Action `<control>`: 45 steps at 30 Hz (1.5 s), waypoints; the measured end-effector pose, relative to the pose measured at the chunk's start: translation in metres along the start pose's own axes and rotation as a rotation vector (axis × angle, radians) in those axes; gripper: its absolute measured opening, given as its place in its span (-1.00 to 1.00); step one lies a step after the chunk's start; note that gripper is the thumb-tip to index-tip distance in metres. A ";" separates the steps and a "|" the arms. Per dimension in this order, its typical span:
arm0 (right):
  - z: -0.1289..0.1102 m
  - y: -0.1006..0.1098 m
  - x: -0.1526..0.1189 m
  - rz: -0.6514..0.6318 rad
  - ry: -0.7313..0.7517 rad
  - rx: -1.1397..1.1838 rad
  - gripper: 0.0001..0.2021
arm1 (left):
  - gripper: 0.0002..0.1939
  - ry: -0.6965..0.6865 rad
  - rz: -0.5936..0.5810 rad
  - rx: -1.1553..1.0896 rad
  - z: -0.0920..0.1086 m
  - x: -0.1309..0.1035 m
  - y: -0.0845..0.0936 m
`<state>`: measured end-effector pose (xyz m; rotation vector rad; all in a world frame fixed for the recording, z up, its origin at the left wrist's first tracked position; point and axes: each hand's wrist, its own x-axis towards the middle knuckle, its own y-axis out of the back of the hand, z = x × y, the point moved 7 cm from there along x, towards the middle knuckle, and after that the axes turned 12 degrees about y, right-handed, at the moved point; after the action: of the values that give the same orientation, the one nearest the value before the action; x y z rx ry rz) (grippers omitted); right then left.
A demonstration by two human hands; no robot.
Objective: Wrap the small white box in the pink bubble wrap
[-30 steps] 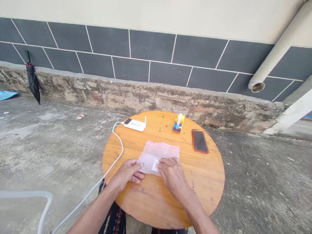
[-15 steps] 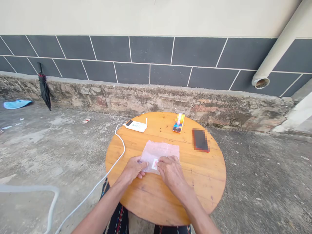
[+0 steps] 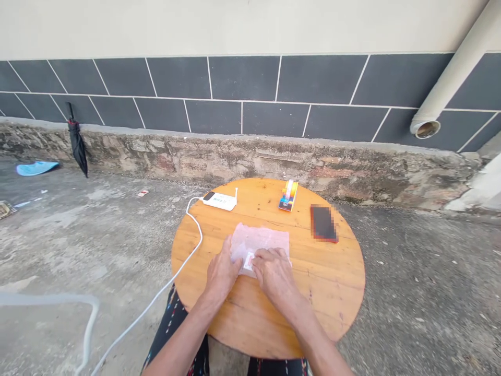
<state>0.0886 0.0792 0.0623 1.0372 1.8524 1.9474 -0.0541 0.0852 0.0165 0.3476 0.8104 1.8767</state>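
A sheet of pinkish, translucent wrap [image 3: 260, 237] lies on the round wooden table [image 3: 329, 292]. On its near part rests a small white box [image 3: 248, 260] with reddish print. My left hand [image 3: 224, 267] is at the left edge of the wrap, thumb and fingers spread apart, the thumb near the box. My right hand [image 3: 273, 269] has its fingers bent together at the box's right side, pressing on it and the wrap; its fingertips partly cover the box.
On the table's far side are a white device [image 3: 220, 201] with a cable running off to the left, a tape dispenser [image 3: 288, 196] and a dark, red-edged phone-like object [image 3: 324, 223]. A black umbrella [image 3: 78, 146] leans on the wall.
My left hand has let go of the wrap's near left edge and opened, its fingers now pointing away up the left side. My right hand has stayed at the box. The view has shifted slightly.
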 end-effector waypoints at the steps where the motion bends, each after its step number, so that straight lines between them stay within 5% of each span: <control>1: 0.000 0.001 0.000 -0.003 -0.002 -0.003 -0.79 | -0.27 0.005 0.014 -0.001 0.000 0.000 0.001; 4: -0.002 0.002 0.000 -0.009 -0.007 -0.012 -0.76 | -0.26 0.043 0.009 -0.061 -0.002 0.002 0.000; 10: -0.001 0.000 0.001 -0.029 0.000 -0.010 -0.82 | -0.72 0.075 -0.137 -0.237 0.001 0.003 -0.010; 18: -0.002 0.001 0.000 -0.017 -0.010 0.014 -0.82 | -0.77 0.088 -0.210 -0.361 0.005 -0.003 -0.012; 31: 0.001 0.007 0.002 -0.041 -0.023 0.107 -0.82 | -0.86 -0.261 -0.036 -0.257 0.025 -0.025 0.003; 38: 0.001 0.008 0.000 0.020 -0.040 0.135 -0.87 | -0.86 -0.350 -0.098 -0.219 0.028 -0.028 -0.001; 45: 0.004 0.006 -0.003 0.083 -0.035 0.218 -0.82 | -0.63 -0.502 -0.193 -0.199 0.031 -0.042 0.007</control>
<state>0.0949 0.0790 0.0667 1.2204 2.0691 1.7874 -0.0235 0.0578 0.0488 0.5642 0.3027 1.5748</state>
